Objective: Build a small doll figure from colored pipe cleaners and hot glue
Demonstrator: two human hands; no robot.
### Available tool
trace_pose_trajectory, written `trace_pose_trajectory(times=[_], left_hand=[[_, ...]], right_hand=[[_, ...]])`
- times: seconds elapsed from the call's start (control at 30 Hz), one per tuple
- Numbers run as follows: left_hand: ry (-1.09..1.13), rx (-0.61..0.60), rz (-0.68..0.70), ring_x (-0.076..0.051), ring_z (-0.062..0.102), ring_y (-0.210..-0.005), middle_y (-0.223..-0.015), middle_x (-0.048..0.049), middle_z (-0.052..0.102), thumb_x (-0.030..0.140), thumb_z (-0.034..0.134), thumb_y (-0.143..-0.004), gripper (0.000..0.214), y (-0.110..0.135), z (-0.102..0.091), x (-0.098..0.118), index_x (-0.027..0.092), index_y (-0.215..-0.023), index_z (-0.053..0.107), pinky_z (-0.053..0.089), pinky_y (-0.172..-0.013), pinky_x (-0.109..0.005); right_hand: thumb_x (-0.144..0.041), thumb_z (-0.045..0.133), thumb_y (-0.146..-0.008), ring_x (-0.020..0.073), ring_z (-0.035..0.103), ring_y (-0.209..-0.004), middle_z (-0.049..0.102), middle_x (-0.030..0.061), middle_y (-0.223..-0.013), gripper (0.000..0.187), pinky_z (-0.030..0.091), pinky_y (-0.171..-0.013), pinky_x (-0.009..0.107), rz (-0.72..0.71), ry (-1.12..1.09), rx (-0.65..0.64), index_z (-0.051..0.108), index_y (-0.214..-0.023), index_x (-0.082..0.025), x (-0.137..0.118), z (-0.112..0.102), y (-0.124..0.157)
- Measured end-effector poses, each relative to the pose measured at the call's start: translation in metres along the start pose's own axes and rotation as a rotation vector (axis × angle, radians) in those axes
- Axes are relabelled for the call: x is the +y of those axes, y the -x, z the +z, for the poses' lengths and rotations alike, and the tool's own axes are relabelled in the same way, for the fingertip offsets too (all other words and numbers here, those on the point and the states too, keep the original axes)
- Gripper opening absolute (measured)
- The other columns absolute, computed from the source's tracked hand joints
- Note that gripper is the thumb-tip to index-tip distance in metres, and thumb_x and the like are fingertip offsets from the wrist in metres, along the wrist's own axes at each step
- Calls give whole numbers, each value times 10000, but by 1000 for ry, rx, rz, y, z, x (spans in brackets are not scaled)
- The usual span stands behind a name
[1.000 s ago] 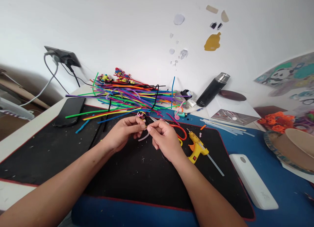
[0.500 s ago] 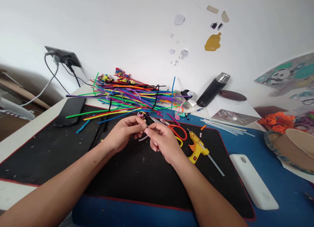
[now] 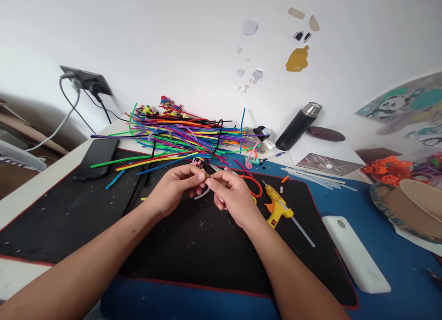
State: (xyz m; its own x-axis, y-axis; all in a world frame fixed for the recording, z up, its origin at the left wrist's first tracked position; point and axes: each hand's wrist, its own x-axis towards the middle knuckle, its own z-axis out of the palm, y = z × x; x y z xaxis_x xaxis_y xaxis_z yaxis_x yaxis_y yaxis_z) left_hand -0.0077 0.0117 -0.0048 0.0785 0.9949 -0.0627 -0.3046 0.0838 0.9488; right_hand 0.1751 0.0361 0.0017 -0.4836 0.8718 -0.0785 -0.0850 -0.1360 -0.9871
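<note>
My left hand (image 3: 179,184) is closed, thumb and forefinger pinching a small yellowish piece (image 3: 207,175) whose kind is too small to tell. Against the same piece, the fingertips of my right hand (image 3: 233,193) are pinched together. Just beyond my left fingers lies a small pink, black and white figure (image 3: 198,162), partly hidden. Scissors with orange handles (image 3: 256,184) lie behind my right hand, largely covered by it. To the right rests a yellow glue gun (image 3: 278,207) with a clear glue stick in its back.
A heap of coloured pipe cleaners (image 3: 179,133) spreads along the back of the black mat (image 3: 193,255). A phone (image 3: 98,159) lies at left. Glue sticks (image 3: 317,178), a dark flask (image 3: 297,129), a white power bank (image 3: 357,255) and a round basket (image 3: 383,205) stand on the right.
The view has shifted very slightly. Both hands stay together, with the fingertips a little further apart, so more of the small yellowish piece shows between them.
</note>
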Motion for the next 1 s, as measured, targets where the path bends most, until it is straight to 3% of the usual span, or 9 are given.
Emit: trace_pose_trajectory(times=[0.33,0.67,1.0], left_hand=[[-42,-13,19,-113,576,-626,-686,1,651,400,910,-799,265,-1,0,1,177,-758,772,446,-526,-200],[-98,84,77,-134,583,-638,-678,-16,679,408,919,-778,222,-1,1,-2,205,-833,848,455,-534,-222],[-370,100,225,-147,579,-673,-884,-51,744,435,853,-835,237,5,3,2,203,-882,840,481,-559,-257]], right_hand=[[-491,755,-862,79,456,-390,539,-86,-549,302,297,-406,233,10,20,22,661,-881,-204,-2,-1,1],[-484,751,-888,84,463,-402,522,-96,-572,306,326,-401,232,-29,-4,27,685,-993,-205,5,1,-1],[-519,748,-875,86,457,-402,504,-96,-534,346,301,-411,233,9,-40,60,677,-960,-192,-2,2,0]])
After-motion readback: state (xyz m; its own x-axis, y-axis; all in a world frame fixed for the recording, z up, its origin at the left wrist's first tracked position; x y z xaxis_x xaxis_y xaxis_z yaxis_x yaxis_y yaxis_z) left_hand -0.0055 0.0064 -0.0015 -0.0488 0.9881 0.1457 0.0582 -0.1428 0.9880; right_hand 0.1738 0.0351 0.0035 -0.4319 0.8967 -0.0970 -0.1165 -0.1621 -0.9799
